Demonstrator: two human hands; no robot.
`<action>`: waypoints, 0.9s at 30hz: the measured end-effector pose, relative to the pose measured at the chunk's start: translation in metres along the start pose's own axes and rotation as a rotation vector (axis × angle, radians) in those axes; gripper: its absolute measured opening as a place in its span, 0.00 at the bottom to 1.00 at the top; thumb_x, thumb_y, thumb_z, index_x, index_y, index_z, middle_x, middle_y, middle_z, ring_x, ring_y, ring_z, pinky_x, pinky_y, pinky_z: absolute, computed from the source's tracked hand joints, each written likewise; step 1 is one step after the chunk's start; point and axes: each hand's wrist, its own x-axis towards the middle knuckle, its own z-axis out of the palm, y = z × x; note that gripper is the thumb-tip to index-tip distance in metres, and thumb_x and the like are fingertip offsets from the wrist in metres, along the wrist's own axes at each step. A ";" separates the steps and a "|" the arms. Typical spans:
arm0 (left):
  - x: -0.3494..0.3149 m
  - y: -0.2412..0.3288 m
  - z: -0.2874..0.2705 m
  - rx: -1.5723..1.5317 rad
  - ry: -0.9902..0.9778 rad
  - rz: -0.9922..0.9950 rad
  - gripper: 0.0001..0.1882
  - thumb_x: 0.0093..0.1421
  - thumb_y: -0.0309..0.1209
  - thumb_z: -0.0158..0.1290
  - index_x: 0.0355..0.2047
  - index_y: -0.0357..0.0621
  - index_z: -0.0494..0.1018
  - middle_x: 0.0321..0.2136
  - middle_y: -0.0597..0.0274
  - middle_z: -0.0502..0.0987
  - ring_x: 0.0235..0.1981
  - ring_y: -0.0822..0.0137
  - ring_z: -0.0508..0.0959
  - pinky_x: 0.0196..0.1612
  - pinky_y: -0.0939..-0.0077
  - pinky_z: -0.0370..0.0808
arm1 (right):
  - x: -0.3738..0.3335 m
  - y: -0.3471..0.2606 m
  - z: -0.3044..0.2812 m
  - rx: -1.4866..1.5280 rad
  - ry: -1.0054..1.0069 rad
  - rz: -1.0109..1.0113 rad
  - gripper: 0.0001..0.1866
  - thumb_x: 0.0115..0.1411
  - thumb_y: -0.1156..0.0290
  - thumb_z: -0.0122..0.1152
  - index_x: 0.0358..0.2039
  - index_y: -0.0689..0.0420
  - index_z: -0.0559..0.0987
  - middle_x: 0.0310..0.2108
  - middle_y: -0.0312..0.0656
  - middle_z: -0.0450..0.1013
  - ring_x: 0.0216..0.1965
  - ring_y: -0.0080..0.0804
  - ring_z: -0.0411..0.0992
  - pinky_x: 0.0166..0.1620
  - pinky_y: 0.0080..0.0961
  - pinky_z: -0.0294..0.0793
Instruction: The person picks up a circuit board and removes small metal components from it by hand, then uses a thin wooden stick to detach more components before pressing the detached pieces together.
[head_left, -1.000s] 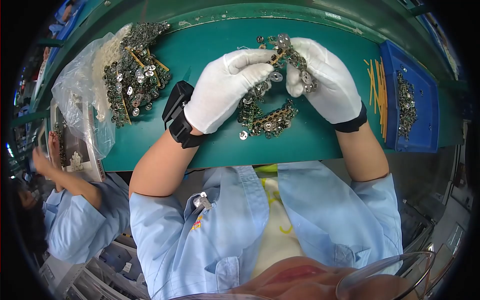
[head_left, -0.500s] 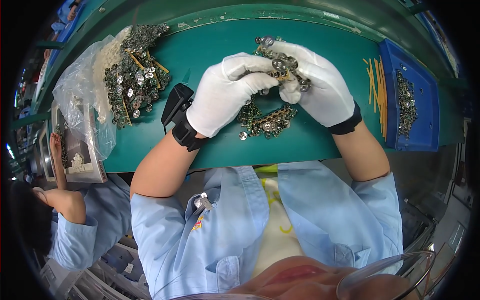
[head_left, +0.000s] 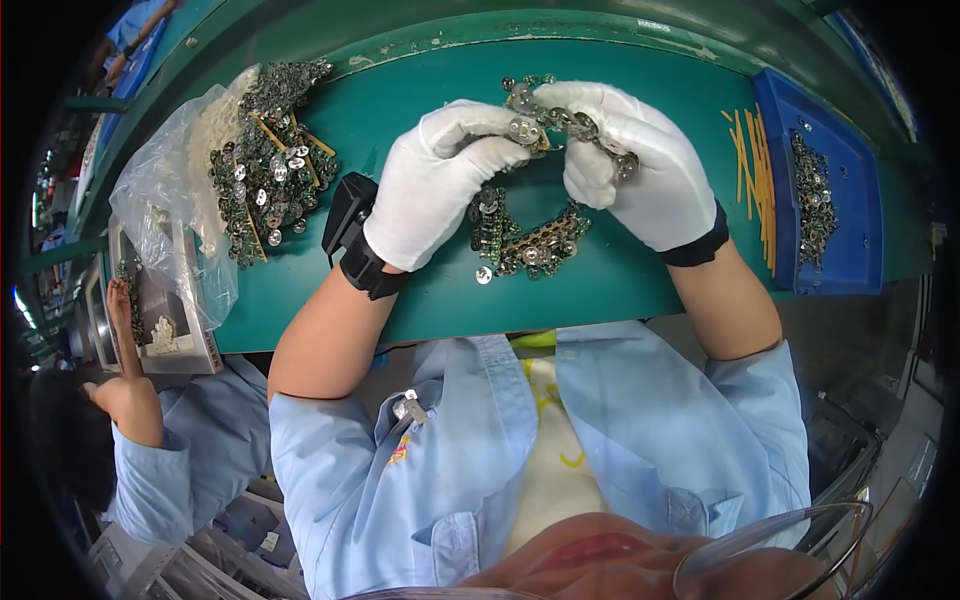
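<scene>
Both of my hands wear white gloves and hold one beaded strand with shiny round discs above the green table. My left hand pinches a disc-covered end between thumb and fingertips. My right hand is closed round another stretch, its fingers curled under the discs. Below the hands, a curved length of the same kind of beads and discs lies on the tabletop; whether it joins the held strand is hidden by my left hand.
A heap of disc strands with yellow strips lies at the left beside a clear plastic bag. At the right are yellow sticks and a blue tray holding loose beaded pieces. A co-worker's hand is at the far left.
My left hand has moved slightly left and down, away from my right hand. More of the strand shows between them.
</scene>
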 end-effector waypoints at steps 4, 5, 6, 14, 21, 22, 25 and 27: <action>-0.001 0.001 0.002 0.037 -0.042 0.094 0.08 0.51 0.20 0.55 0.33 0.38 0.75 0.31 0.61 0.76 0.33 0.71 0.74 0.36 0.80 0.72 | 0.000 0.005 -0.002 0.109 -0.109 -0.064 0.18 0.63 0.70 0.40 0.48 0.67 0.68 0.20 0.35 0.66 0.20 0.20 0.61 0.26 0.16 0.62; -0.001 0.003 0.003 0.146 -0.055 0.136 0.08 0.50 0.20 0.55 0.33 0.39 0.76 0.30 0.61 0.76 0.33 0.70 0.74 0.36 0.80 0.72 | -0.001 0.004 0.000 0.079 -0.072 -0.051 0.18 0.63 0.70 0.39 0.49 0.67 0.68 0.21 0.35 0.66 0.20 0.20 0.61 0.26 0.16 0.62; -0.002 0.005 0.003 0.254 -0.068 0.177 0.09 0.50 0.20 0.55 0.33 0.40 0.76 0.29 0.61 0.76 0.32 0.69 0.75 0.36 0.79 0.72 | -0.002 0.003 0.003 0.048 -0.035 -0.038 0.18 0.63 0.70 0.39 0.49 0.67 0.68 0.21 0.35 0.66 0.20 0.20 0.61 0.27 0.16 0.62; -0.006 0.015 0.008 0.571 -0.049 0.359 0.12 0.46 0.23 0.58 0.34 0.44 0.77 0.26 0.60 0.76 0.28 0.64 0.75 0.32 0.77 0.72 | -0.001 0.002 0.006 0.070 0.023 0.006 0.17 0.63 0.69 0.41 0.48 0.66 0.69 0.25 0.36 0.67 0.21 0.18 0.62 0.27 0.14 0.63; -0.005 0.011 0.007 0.539 -0.040 0.439 0.13 0.46 0.23 0.58 0.34 0.44 0.76 0.26 0.59 0.76 0.27 0.64 0.75 0.31 0.75 0.72 | 0.002 0.006 0.004 -0.124 0.036 -0.005 0.17 0.63 0.66 0.42 0.46 0.64 0.71 0.27 0.36 0.68 0.22 0.17 0.62 0.25 0.13 0.62; -0.005 0.012 0.007 0.558 -0.034 0.435 0.12 0.46 0.23 0.58 0.34 0.43 0.76 0.26 0.59 0.76 0.27 0.64 0.75 0.31 0.75 0.72 | 0.003 0.006 0.004 -0.184 0.041 -0.014 0.17 0.63 0.65 0.42 0.45 0.64 0.70 0.28 0.37 0.68 0.21 0.17 0.62 0.24 0.13 0.61; -0.007 0.011 0.007 0.560 -0.012 0.427 0.12 0.46 0.23 0.58 0.34 0.43 0.76 0.26 0.59 0.76 0.28 0.64 0.75 0.31 0.75 0.72 | 0.005 0.004 0.005 -0.275 0.041 -0.021 0.18 0.62 0.63 0.43 0.44 0.64 0.71 0.28 0.37 0.69 0.20 0.17 0.61 0.22 0.12 0.59; -0.009 0.011 0.008 0.525 0.015 0.416 0.12 0.46 0.23 0.58 0.34 0.42 0.76 0.26 0.59 0.75 0.28 0.63 0.75 0.31 0.75 0.72 | 0.004 0.003 0.004 -0.335 0.035 -0.014 0.18 0.62 0.62 0.45 0.43 0.63 0.72 0.27 0.35 0.69 0.19 0.16 0.61 0.22 0.11 0.59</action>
